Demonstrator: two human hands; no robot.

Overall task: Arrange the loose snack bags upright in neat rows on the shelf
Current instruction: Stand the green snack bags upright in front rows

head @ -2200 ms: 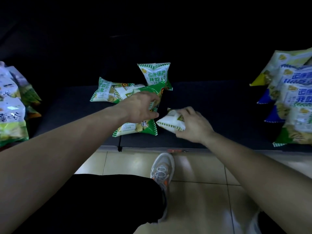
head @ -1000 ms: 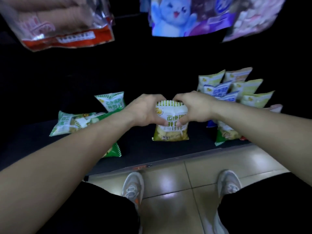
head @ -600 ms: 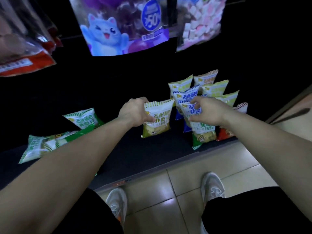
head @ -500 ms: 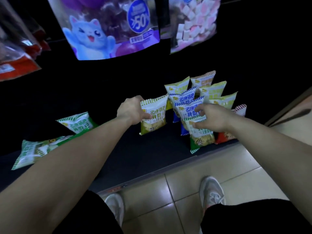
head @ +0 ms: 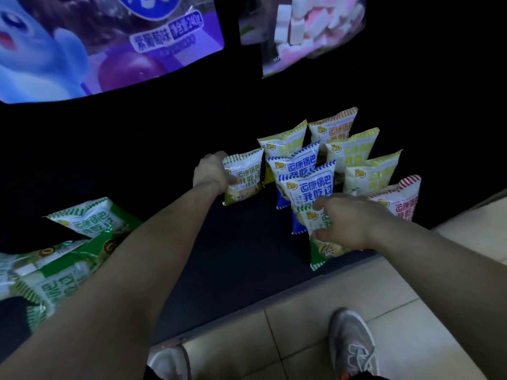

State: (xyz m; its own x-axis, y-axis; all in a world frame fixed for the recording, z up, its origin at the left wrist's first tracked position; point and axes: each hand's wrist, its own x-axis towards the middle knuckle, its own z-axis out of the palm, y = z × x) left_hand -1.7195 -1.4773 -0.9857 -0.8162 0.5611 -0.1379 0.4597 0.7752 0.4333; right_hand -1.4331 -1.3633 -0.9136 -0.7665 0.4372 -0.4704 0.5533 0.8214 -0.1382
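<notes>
My left hand (head: 210, 174) grips a yellow-green snack bag (head: 244, 178) by its left edge and holds it upright on the dark shelf (head: 241, 253), just left of the standing rows. My right hand (head: 345, 220) rests with spread fingers on the front green bag (head: 322, 244) of those rows. Behind it stand two blue bags (head: 308, 182), several yellow ones (head: 370, 174) and a red one (head: 403, 201). Loose green bags (head: 82, 223) lie flat at the far left.
Large hanging candy bags, a purple one (head: 109, 42) and a marshmallow one (head: 310, 28), hang above the shelf. The shelf's front edge (head: 247, 316) meets a tiled floor (head: 397, 297), where my two shoes (head: 354, 344) stand.
My left hand has carried the yellow-green bag further right and back, close to the standing rows. My right hand has let go of it and settled on the front green bag.
</notes>
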